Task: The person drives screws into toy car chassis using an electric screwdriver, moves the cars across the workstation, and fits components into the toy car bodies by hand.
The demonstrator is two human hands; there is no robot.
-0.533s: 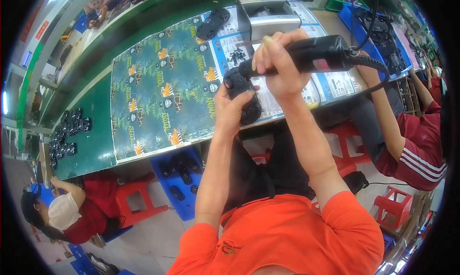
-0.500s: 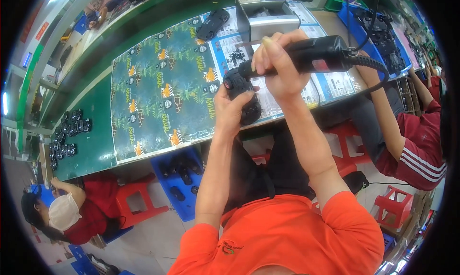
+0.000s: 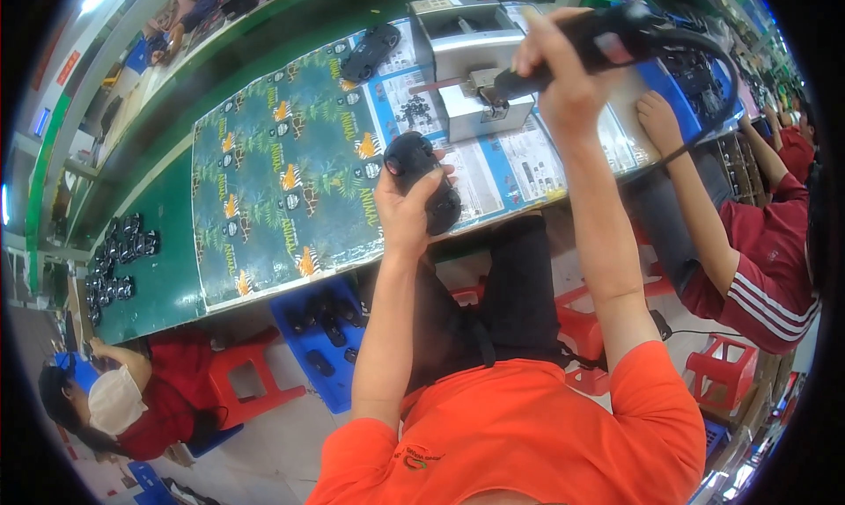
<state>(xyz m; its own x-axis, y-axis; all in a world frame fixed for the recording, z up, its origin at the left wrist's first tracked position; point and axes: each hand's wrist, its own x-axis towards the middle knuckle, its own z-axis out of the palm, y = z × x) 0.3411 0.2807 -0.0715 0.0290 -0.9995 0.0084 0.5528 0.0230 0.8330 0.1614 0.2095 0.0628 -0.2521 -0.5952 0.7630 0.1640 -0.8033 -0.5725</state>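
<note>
A black toy car (image 3: 409,157) is gripped in my left hand (image 3: 407,219), near the front edge of the table and tilted on end. My right hand (image 3: 568,87) is closed round a black corded electric screwdriver (image 3: 607,40), farther right and higher up. The screwdriver's nose points at the front of a grey metal box-shaped machine (image 3: 475,47), by a small bracket on it. Whether its tip touches there I cannot tell. Small black parts (image 3: 415,111) lie scattered on the sheet left of the machine. Beyond them rests another black toy car (image 3: 371,52).
A printed animal sheet (image 3: 264,171) covers much of the green table. Several black pieces (image 3: 123,250) stand at its left end. A blue bin (image 3: 308,355) of black parts sits below the edge; another blue bin (image 3: 656,78) is at right. Co-workers sit on both sides.
My right hand has lifted the screwdriver off the toy car and carried it right to the grey machine. My left hand, still holding the car, has shifted slightly left.
</note>
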